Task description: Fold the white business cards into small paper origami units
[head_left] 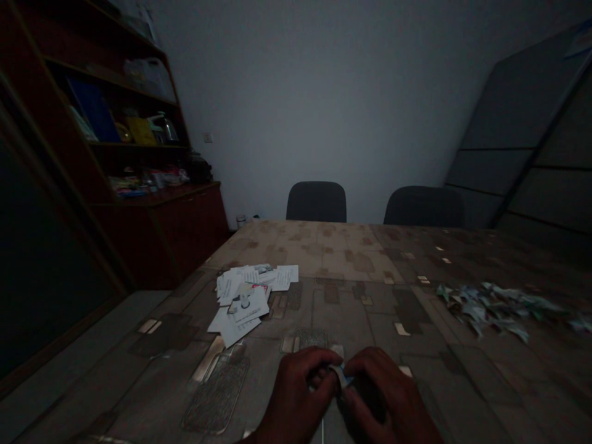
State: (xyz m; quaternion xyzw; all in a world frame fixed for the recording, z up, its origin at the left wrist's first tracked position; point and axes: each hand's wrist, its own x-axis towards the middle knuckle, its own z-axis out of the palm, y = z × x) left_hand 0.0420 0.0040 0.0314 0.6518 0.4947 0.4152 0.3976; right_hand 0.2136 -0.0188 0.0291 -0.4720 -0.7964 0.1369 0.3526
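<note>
Both hands meet low in the middle of the head view, just above the table. My left hand (303, 388) pinches one end of a small folded piece of paper (340, 374), pale with a bit of blue. On its other end the fingers of my right hand (386, 391) are closed. The paper curves between the fingertips, and much of it is hidden by them. Ahead and to the left lies a loose pile of white printed cards (245, 302). A heap of small folded paper pieces (499, 305), slightly blurred, sits off to the right.
A patterned cloth covers the table (319, 302). Beyond its far edge stand two dark chairs, one (316, 201) near the middle and one (423, 206) farther right. A reddish-brown shelf cabinet (185, 228) holding household items is at the left. The room is dim.
</note>
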